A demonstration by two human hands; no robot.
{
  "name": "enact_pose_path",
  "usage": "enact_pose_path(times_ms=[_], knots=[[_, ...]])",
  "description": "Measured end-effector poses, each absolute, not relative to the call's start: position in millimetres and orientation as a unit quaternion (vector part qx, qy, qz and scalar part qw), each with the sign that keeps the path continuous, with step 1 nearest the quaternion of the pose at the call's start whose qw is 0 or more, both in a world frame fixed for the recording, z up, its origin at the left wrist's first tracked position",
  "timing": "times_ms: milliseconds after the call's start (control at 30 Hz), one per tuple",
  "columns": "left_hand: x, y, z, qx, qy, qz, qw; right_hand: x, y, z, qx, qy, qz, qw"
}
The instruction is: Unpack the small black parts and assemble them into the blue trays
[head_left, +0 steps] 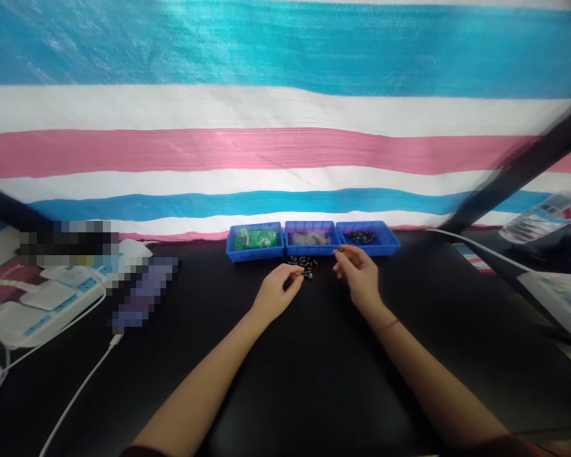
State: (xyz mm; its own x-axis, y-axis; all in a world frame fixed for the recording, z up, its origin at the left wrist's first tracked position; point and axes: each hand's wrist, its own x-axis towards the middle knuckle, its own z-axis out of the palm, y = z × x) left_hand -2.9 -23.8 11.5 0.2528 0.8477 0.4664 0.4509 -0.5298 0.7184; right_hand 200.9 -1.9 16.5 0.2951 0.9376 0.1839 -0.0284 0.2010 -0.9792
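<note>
Three blue bins stand in a row at the back of the black table. The left bin [255,255] holds green and white items, the middle bin [309,249] clear bags, and the right bin [386,239] small dark parts. A small pile of metal parts [303,261] lies in front of the middle bin. My left hand [276,291] is at the pile's near left edge, thumb and fingertips pinched on something too small to make out. My right hand [359,276] is closed in front of the right bin, with a tiny dark item at its fingertips.
At the left lie a white power strip [59,309], cables and a blurred phone-like object [147,292] with a white cable. Another power strip [559,298] and a clear plastic bottle [542,218] are at the right. A striped sheet [285,149] hangs behind the table.
</note>
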Motion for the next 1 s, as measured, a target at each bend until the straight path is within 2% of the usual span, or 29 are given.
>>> enact_pose_path(times_ms=[200, 433, 733, 1000], knots=[[-6.0, -20.7, 1.6, 0.755, 0.534, 0.374, 0.074, 229.5, 13.3, 20.0, -0.512, -0.425, 0.421, 0.617], [-7.0, -19.3, -8.2, 0.784, 0.532, 0.318, 0.027, 216.1, 1.9, 18.8, -0.505, -0.487, 0.396, 0.592], [-9.4, -18.4, -3.5, 0.773, 0.549, 0.311, 0.071, 198.0, -10.3, 7.3, -0.517, -0.567, 0.382, 0.515], [-5.9, -21.1, 9.2, 0.770, 0.418, 0.424, 0.228, 180.5, -26.5, 13.6, -0.495, -0.639, 0.402, 0.430]])
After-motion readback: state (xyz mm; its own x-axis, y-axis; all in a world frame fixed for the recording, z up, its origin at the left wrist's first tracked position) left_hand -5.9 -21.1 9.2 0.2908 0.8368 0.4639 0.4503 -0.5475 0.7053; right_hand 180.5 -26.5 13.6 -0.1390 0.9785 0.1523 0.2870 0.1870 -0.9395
